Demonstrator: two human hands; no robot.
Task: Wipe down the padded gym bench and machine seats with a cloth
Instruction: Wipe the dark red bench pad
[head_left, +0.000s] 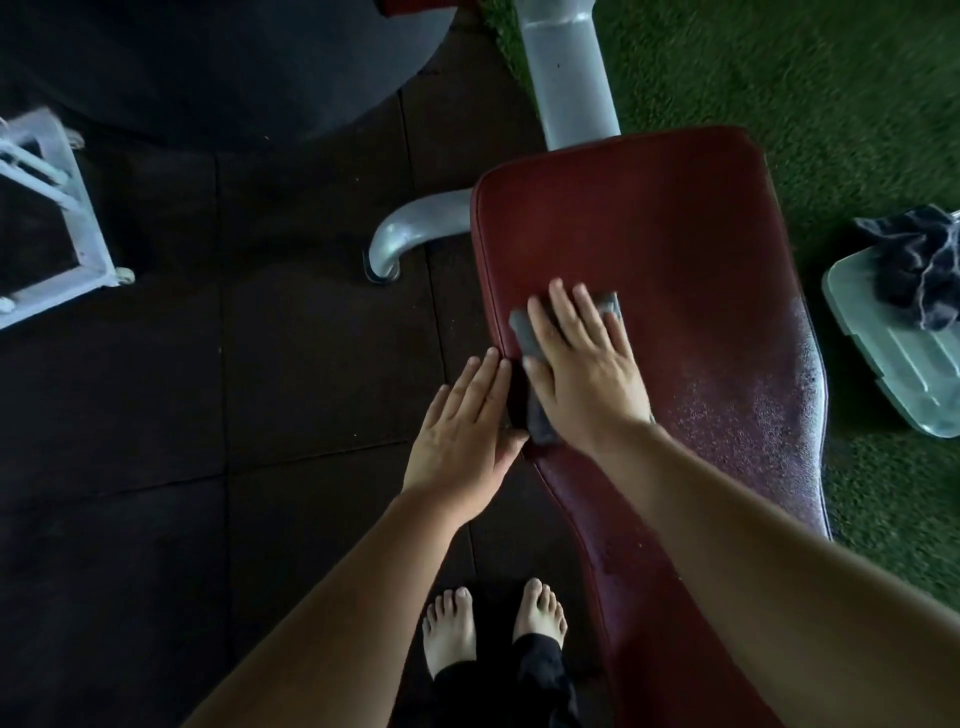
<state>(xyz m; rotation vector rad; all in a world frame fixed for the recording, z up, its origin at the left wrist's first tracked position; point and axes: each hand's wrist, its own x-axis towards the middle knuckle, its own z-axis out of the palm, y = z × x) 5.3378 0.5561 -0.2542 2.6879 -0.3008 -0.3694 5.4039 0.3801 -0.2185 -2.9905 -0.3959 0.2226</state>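
Wiping the bench (675, 234), your right hand (584, 364) presses the cloth (523, 332) straight-fingered, left hand (462, 423) flat against the left edge; likely sweep right next.

The padded bench (675, 249) stretches away from the person's feet (540, 610), with floor tiles (260, 364) to its left and turf (831, 93) to its right. The cloth (524, 332) lies on the bench's left part under the right hand (587, 374). The left hand (462, 436) rests just beside, against the bench's left edge. A frame post (566, 78) stands behind the bench. On the turf to the right lies a tray (893, 374) with a crumpled rag (914, 260) on it.
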